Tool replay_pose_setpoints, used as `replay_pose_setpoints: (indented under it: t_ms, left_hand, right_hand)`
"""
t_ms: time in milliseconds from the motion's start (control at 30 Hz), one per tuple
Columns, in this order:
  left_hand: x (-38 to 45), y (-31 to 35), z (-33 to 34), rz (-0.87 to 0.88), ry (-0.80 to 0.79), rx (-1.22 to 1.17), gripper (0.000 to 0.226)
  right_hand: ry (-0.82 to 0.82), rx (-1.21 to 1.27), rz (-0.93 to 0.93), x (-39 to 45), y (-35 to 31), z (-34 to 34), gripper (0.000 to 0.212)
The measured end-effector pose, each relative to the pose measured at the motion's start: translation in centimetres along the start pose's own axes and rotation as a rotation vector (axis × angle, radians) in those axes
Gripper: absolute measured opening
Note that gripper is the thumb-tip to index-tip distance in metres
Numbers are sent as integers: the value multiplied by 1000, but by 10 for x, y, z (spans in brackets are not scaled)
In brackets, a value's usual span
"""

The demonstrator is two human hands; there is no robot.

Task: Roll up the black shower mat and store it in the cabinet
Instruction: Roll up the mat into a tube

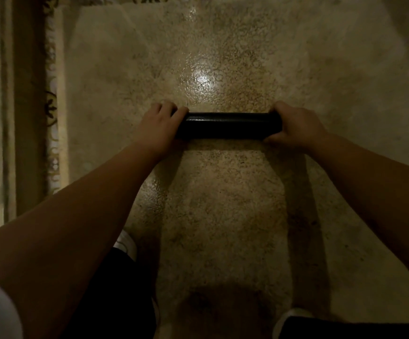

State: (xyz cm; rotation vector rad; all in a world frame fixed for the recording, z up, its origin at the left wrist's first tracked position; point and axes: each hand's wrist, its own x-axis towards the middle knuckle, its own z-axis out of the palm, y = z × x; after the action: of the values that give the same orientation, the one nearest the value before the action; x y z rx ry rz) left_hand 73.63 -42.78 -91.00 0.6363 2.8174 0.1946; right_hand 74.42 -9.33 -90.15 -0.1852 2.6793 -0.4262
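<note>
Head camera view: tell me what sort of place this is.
Probably a bathroom or shower area at home. The speckled, glossy wet-look floor shines under a light, patterned decorative tiles border it on the left, and both hands hold a rolled black shower mat on it.

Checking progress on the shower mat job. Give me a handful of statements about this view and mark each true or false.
1. The black mat is fully rolled into a tube. True.
2. Only one hand touches the mat. False: the left hand grips one end and the right hand the other.
3. The roll lies crosswise in front of the person. True.
4. The mat is already inside a cabinet. False: it is over the speckled floor, and no cabinet is in view.
</note>
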Motion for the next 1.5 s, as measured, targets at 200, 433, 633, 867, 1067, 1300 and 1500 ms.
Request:
replay_pose_setpoints:
  t_ms: [200, 433, 633, 867, 1067, 1300, 1500]
  left_hand:
    - [5, -11, 1, -9, 63, -123, 59]
    - [-1, -9, 9, -70, 107, -60, 60]
    - [7, -15, -2, -40, 100, -66, 67]
    - [13, -18, -5, -6, 130, -136, 61]
    - [10, -25, 2, -139, 99, -337, 74]
    - [41, -43, -13, -230, -9, -487, 77]
    - [28, -63, -14, -403, -124, -886, 72]
  right_hand:
    - [-70, 217, 50, 12, 13, -6, 58]
    - [130, 77, 4, -9, 10, 32, 76]
    - [215, -55, -100, 0, 8, 25, 69]
    - [146, -20, -114, 14, 17, 6, 70]
    - [135, 213, 11, 18, 20, 0, 64]
    - [13, 407, 132, 44, 26, -20, 54]
    - [8, 819, 209, 44, 16, -25, 48]
